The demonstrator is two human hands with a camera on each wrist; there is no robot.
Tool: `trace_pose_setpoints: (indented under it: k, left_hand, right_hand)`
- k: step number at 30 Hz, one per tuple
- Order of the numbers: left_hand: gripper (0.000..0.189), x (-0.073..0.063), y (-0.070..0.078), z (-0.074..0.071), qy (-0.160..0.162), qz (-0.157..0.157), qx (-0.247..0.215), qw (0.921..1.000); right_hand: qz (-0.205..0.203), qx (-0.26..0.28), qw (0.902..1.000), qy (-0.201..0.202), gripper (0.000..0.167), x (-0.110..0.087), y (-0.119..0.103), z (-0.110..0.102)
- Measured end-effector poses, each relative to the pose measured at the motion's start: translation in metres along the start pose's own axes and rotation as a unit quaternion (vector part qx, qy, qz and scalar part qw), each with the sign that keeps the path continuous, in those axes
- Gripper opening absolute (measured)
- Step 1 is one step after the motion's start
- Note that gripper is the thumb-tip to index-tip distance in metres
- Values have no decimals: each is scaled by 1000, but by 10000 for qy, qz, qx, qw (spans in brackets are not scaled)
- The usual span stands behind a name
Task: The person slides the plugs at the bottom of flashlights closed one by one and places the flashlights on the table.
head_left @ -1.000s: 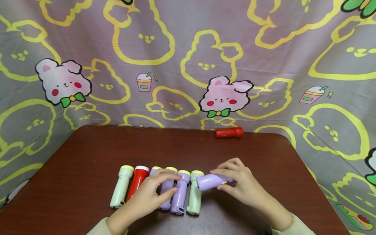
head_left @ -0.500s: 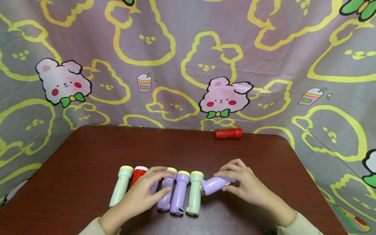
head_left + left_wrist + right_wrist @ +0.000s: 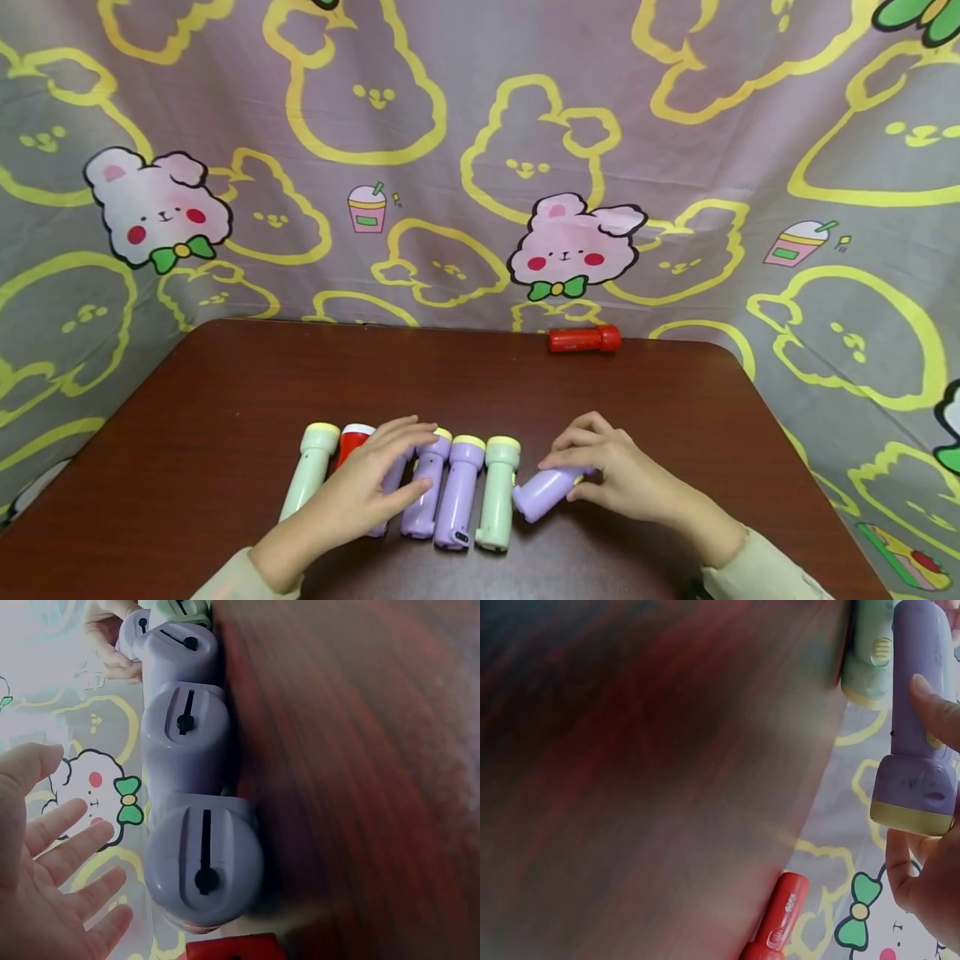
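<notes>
My right hand [image 3: 615, 468] grips a purple flashlight [image 3: 544, 493] at the right end of a row, its tail slanting down toward the near left. In the right wrist view, its yellow-rimmed head [image 3: 911, 817] and the thumb on its body show. My left hand [image 3: 363, 483] is over the left part of the row with fingers spread, holding nothing. From the left, the row has a green flashlight [image 3: 309, 471], a red one [image 3: 351, 440] with a white rim, a mostly covered purple one [image 3: 393, 479], two more purple ones [image 3: 425, 492] and a green one [image 3: 497, 496].
A separate red flashlight [image 3: 583, 339] lies crosswise near the far edge of the brown table [image 3: 420, 375]. Behind the table hangs a grey cloth [image 3: 442, 192] printed with rabbits and yellow outlines.
The purple flashlight in my right hand has swung from nearly crosswise to a steeper slant, its tail moving right and nearer. My left hand has shifted left, uncovering more of the middle purple flashlights.
</notes>
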State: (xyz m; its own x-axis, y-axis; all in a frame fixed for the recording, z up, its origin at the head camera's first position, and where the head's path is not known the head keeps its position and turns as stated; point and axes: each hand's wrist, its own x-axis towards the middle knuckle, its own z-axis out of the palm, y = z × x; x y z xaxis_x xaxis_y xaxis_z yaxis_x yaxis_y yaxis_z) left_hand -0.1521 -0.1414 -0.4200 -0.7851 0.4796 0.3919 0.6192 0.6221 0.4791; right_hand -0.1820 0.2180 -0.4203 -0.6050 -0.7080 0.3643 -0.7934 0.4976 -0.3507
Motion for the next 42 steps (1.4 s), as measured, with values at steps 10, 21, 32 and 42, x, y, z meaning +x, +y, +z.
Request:
trace_pose_setpoints:
  k: [10,21,32,42]
  left_hand:
    - [53,-1,-10,5,-316,137,358,9988]
    - [60,2,-9,7,-952,53,380,9947]
    - [80,2,-9,12,-1583,-73,682,9850]
    - [81,4,-7,14,-1862,-56,887,9785]
  right_hand:
    - [-176,-72,9991,-379,47,5,2,2]
    - [-284,-60,9961,-836,49,12,4,1]
    - [-357,43,9909,-1293,47,20,4,4]
    - [-369,-39,9903,-1339,48,22,2,12]
